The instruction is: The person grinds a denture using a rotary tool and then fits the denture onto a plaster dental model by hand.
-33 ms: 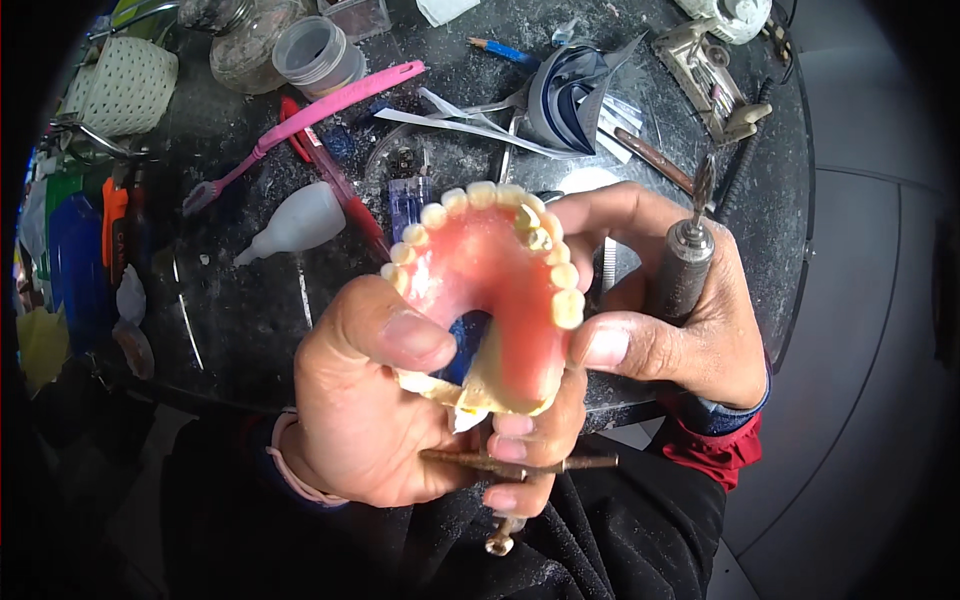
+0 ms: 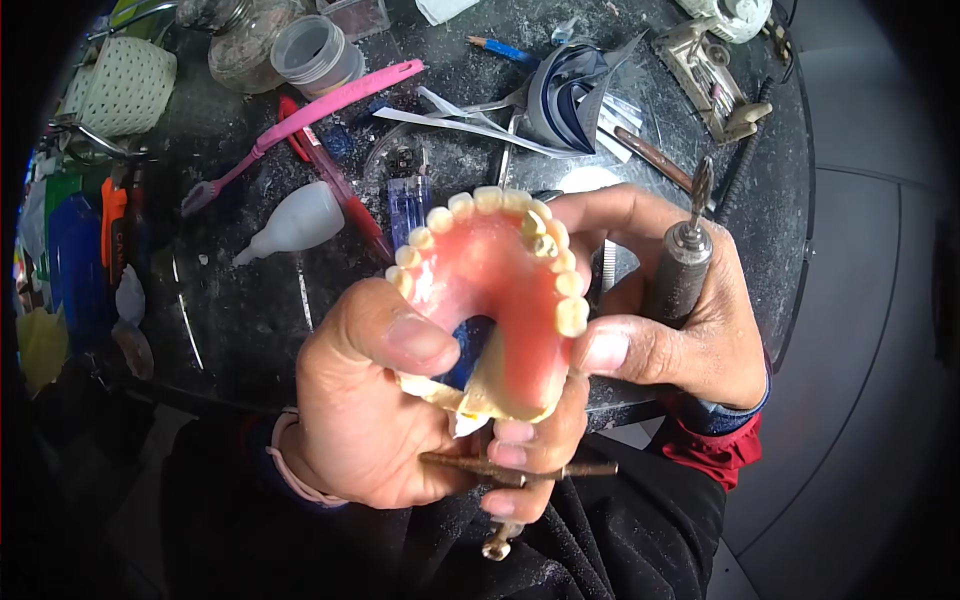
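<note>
A pink denture point(image 2: 535, 345) with a horseshoe row of cream teeth sits on a pale yellow plaster cast point(image 2: 490, 385). Two teeth at its upper right look shiny and golden. My left hand point(image 2: 365, 430) grips it from below, the thumb pressed on the pink inner surface. Under the cast, a brownish metal articulator point(image 2: 590, 469) runs between the left fingers. My right hand point(image 2: 725, 320) holds a rotary handpiece point(image 2: 682, 280) upright, its metal bur point(image 2: 703, 185) pointing away from the denture. The right thumb and index finger touch the denture's right side; the other right fingers are mostly hidden.
On the dusty dark table lie a pink toothbrush point(image 2: 330, 103), a red pen point(image 2: 345, 190), a white dropper bottle point(image 2: 300, 222), a lighter point(image 2: 409, 205) and a strap-like grey roll point(image 2: 570, 105). A clear cup point(image 2: 310, 55) and a white basket point(image 2: 125, 88) stand at the far left.
The denture has shifted very slightly to the right and nearer in the left hand's grip. Both hands keep their hold.
</note>
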`<action>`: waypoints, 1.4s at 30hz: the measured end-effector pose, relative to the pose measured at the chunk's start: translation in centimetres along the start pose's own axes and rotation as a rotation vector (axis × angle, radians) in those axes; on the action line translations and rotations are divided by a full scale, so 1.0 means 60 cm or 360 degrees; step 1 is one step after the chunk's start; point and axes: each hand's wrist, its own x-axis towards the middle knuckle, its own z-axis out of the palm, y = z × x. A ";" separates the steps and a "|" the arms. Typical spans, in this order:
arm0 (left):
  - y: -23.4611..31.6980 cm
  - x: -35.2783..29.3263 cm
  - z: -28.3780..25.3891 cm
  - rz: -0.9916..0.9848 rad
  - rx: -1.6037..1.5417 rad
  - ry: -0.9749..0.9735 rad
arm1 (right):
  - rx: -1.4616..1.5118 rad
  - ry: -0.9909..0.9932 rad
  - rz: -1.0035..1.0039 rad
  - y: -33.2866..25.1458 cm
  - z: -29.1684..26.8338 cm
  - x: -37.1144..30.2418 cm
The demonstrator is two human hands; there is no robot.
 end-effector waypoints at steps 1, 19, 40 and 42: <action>-0.002 0.000 -0.001 -0.0040 -0.0064 -0.0024 | 0.0046 0.0011 0.0075 -0.006 0.002 -0.004; 0.011 0.001 0.010 0.0086 0.0222 0.0212 | 0.0696 -0.0242 -0.0106 0.027 0.009 -0.004; 0.014 -0.006 0.009 0.0103 0.0121 0.0197 | 0.0186 -0.0203 -0.0266 0.020 0.001 0.002; 0.008 -0.004 -0.005 0.0088 -0.0011 0.0103 | 0.0032 -0.0106 -0.0413 0.022 -0.001 0.003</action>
